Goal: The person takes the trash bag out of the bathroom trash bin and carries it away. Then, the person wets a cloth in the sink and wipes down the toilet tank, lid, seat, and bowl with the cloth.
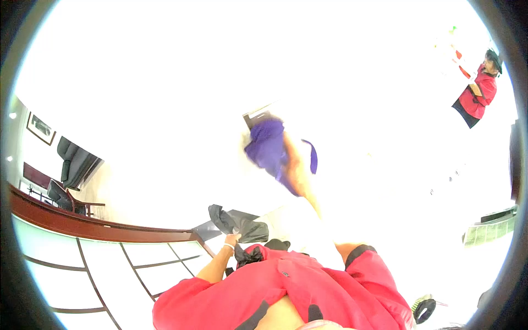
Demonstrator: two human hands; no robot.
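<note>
White glare washes out most of the view. Largest: red shirt (236,286) with dark cuffs, across the bottom. White panels (60,275) with dark lines at lower left, edged by a dark red wooden rail (110,225). Purple cloth (268,146), bunched and blurred, mid-view, a strip hanging loose on its right; it overlaps a small dark grey object (259,117), contact unclear. Black plastic bag (253,232) lower, near the rail's end. Co-worker (479,93) in red top and dark hat, far upper right, well apart. Framed picture (41,128) on the left wall. Right hand (291,157): at the purple cloth, touching it; motion blur, can't tell how far its grip is open. Left hand (233,240): grip together, clamped on the black plastic bag.
</note>
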